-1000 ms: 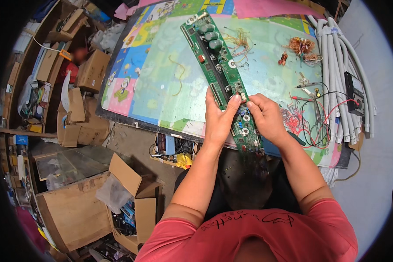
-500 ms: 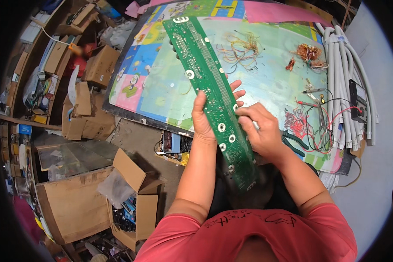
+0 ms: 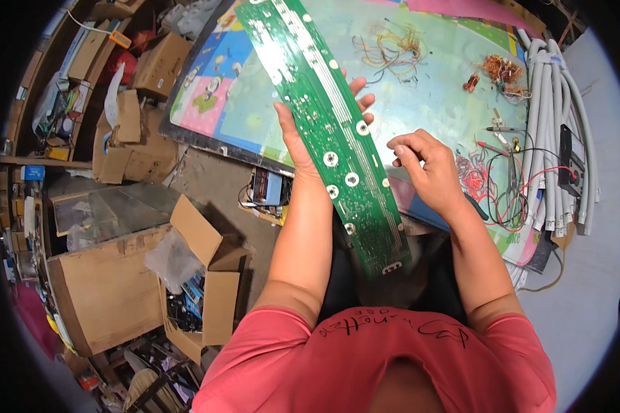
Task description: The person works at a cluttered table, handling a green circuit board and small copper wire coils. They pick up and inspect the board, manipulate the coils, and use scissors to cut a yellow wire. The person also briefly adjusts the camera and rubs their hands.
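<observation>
A long green circuit board (image 3: 317, 113) is gripped by my left hand (image 3: 297, 141), with the thumb along its left edge and the fingers reaching out past its right edge from beneath. The board slants from the upper left down toward my lap, and pale ringed holes and solder points cover the face turned up. To its right, apart from the edge, my right hand (image 3: 426, 165) hovers with curled fingers and the thumb drawn in near them. Whether something small sits in those fingers is hidden.
A table with a printed cover (image 3: 217, 103) bears tangled thin wires (image 3: 393, 51), copper wire coils (image 3: 499, 72), red wire bits (image 3: 474, 172) and test leads. White tubes (image 3: 548, 138) and a black meter (image 3: 570, 155) stand at its right edge. Opened cardboard boxes (image 3: 220, 303) sit on the left.
My right hand has come away from the board's right edge and moved to the right. The board has shifted up and left in view, and glare now falls on its upper part.
</observation>
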